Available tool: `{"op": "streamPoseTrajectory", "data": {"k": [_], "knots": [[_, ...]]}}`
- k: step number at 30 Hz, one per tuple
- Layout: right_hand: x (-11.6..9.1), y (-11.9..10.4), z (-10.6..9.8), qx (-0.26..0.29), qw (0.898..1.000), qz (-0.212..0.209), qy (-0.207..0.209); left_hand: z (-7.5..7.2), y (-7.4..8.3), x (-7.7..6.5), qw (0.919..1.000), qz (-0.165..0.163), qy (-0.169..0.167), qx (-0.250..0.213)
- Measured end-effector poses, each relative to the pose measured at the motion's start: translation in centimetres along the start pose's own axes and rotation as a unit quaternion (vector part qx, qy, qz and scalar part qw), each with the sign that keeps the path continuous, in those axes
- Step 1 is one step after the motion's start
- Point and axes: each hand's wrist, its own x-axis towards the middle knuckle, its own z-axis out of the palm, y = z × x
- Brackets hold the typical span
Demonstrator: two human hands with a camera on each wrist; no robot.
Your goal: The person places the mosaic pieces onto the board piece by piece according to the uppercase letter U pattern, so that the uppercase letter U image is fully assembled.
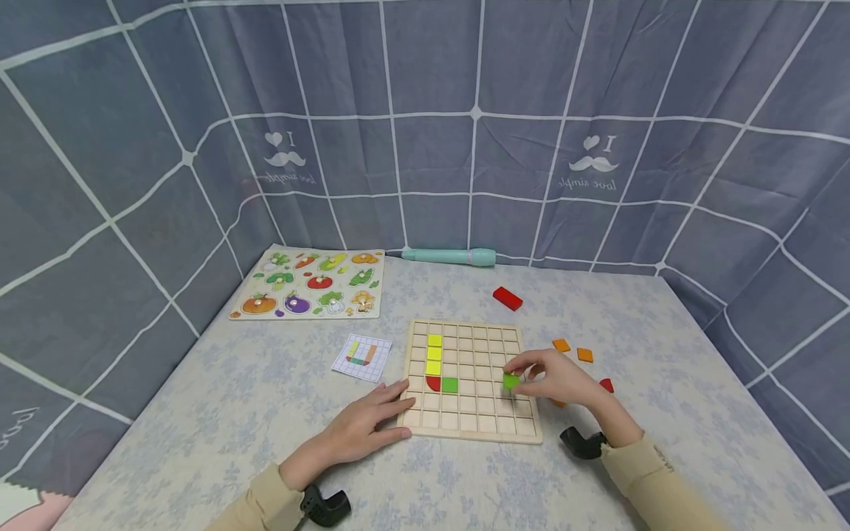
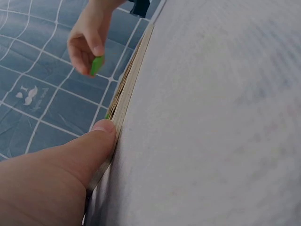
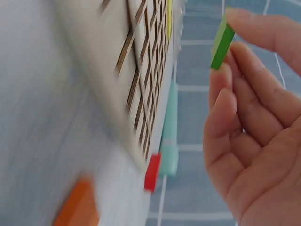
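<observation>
My right hand pinches a green square tile between thumb and fingertips, above the right side of a wooden grid board. In the right wrist view the same green tile is seen edge-on, apart from the board. My left hand rests at the board's left edge, its thumb against the rim in the left wrist view. On the board lie a column of three yellow tiles, a red quarter-round tile below them and another green tile beside the red one.
A pattern card lies left of the board. Orange tiles and a red piece are scattered to the right. Behind stand a vegetable puzzle board, a red block and a teal stick-like object by the curtain.
</observation>
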Motion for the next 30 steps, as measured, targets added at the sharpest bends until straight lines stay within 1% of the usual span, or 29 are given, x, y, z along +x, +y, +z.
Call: {"op": "streamPoseTrajectory", "data": {"k": [3, 6, 9, 12, 15, 19, 26, 30], "knots": [[1.7, -0.8, 0.9, -0.010, 1.000, -0.006, -0.014, 0.0, 0.0, 0.0, 1.0000, -0.001, 0.001, 0.003], [3.1, -1.4, 1.8, -0.020, 0.999, 0.003, -0.029, 0.0, 0.0, 0.0, 1.0000, -0.003, 0.001, 0.003], [4.1, -1.8, 2.4, -0.021, 0.999, 0.010, -0.044, 0.0, 0.1, 0.0, 1.0000, -0.005, -0.001, 0.001], [4.9, -1.9, 2.9, -0.021, 0.998, 0.005, -0.058, -0.1, 0.1, 0.0, 1.0000, -0.007, -0.002, -0.001], [5.4, -1.9, 3.3, -0.021, 0.997, -0.004, -0.075, -0.1, 0.1, 0.0, 1.0000, -0.007, -0.003, 0.000], [5.9, -1.8, 3.8, -0.024, 0.996, 0.001, -0.089, 0.0, 0.1, 0.0, 1.0000, -0.005, -0.004, 0.004], [6.2, -1.9, 4.4, -0.048, 0.996, 0.009, -0.079, 0.0, 0.0, 0.1, 1.0000, -0.002, -0.004, 0.007], [6.2, -1.9, 4.6, -0.047, 0.996, 0.010, -0.072, 0.0, 0.0, 0.0, 1.0000, 0.000, -0.003, 0.009]]}}
